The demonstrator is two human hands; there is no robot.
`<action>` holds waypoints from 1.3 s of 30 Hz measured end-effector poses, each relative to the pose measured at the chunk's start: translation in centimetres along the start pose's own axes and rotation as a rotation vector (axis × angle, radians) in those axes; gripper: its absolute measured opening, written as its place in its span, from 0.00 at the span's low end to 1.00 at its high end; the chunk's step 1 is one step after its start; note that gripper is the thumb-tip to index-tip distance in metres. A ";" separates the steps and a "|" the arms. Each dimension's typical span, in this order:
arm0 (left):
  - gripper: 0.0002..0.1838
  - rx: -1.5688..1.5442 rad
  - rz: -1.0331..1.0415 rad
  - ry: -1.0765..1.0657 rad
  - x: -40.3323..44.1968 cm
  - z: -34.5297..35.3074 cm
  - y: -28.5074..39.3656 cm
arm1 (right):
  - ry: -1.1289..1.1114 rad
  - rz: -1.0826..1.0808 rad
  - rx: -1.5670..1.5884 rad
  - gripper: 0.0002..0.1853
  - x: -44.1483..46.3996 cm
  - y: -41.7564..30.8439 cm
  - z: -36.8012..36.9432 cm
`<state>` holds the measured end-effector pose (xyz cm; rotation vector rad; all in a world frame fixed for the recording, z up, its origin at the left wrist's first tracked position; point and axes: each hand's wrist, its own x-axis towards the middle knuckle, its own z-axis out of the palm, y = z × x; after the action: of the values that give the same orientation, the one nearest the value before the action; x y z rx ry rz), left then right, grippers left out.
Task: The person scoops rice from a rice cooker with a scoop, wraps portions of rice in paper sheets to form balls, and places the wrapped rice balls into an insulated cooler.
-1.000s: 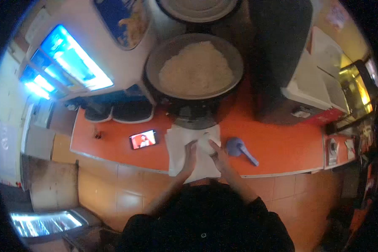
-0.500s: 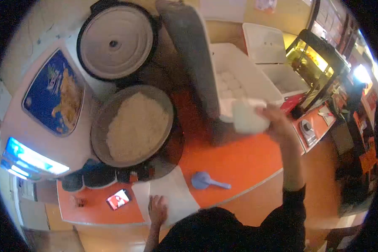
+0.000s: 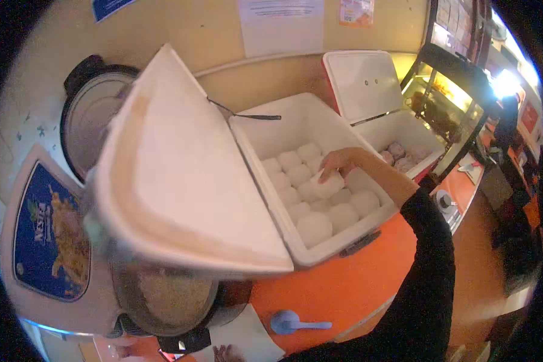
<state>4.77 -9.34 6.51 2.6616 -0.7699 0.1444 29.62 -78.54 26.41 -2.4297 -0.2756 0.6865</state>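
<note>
My right hand (image 3: 339,164) is inside a white cooler box (image 3: 283,238), its fingers closed on a white ball-shaped packet (image 3: 327,184). Rows of similar white balls (image 3: 314,228) fill the box below and around it. What is inside the packets cannot be seen. At the bottom edge, my left hand (image 3: 228,353) shows only in part; its fingers lie spread on a white sheet (image 3: 256,338). A blue scoop (image 3: 285,322) rests on the orange counter to the right of that hand.
The cooler's lid (image 3: 193,175) hangs wide open to the left, covering part of a pot of rice (image 3: 178,301). A pale machine (image 3: 105,301) stands at far left. Behind on the right are a second open cooler (image 3: 368,84) and a lit display case (image 3: 446,90).
My right hand has carried the white packet down into the cooler. The lid has swung leftward, wide open. The view has turned up and right, leaving my left hand at the bottom edge.
</note>
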 end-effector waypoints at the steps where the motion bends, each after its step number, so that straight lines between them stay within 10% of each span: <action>1: 0.22 0.002 0.006 -0.008 0.0 0.5 -0.2 | -0.002 0.447 0.554 0.32 0.3 -1.6 0.6; 7: 0.20 -0.319 -0.280 0.038 -2.6 4.1 -2.6 | -0.268 0.507 0.484 0.36 1.9 -1.0 3.0; 20: 0.18 -0.012 -0.144 0.003 -1.1 2.6 -0.6 | -0.283 0.438 0.552 0.33 1.3 0.7 4.1; 23: 0.25 -0.638 -0.685 -0.155 -3.9 5.5 -4.3 | -0.233 0.435 0.591 0.32 1.1 1.1 4.4; 25: 0.38 0.135 0.107 -0.052 -2.9 4.2 -4.5 | -0.189 0.380 0.543 0.31 1.5 1.5 4.4; 26: 0.38 0.135 0.085 -0.047 -2.9 4.0 -4.4 | -0.196 0.353 0.185 0.29 1.1 -0.2 3.3; 28: 0.26 0.022 0.002 -0.087 -3.4 4.6 -5.0 | -0.070 0.368 -0.071 0.24 -2.1 -6.0 0.7; 33: 0.37 -0.072 -0.155 -0.212 -4.3 5.3 -6.2 | 0.608 0.014 -0.043 0.09 -10.6 -17.0 3.9; 34: 0.37 -0.369 -0.230 -0.144 -2.3 1.7 -3.6 | 0.551 0.003 0.146 0.09 -12.5 -19.2 6.9; 39: 0.40 0.051 -0.184 -0.168 -2.6 1.9 -3.9 | -0.142 -0.069 0.155 0.17 -9.9 -20.6 26.0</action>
<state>4.66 -5.73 3.07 2.8028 -0.5722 -0.1108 6.64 -52.67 24.75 -2.2188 -0.3484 0.8196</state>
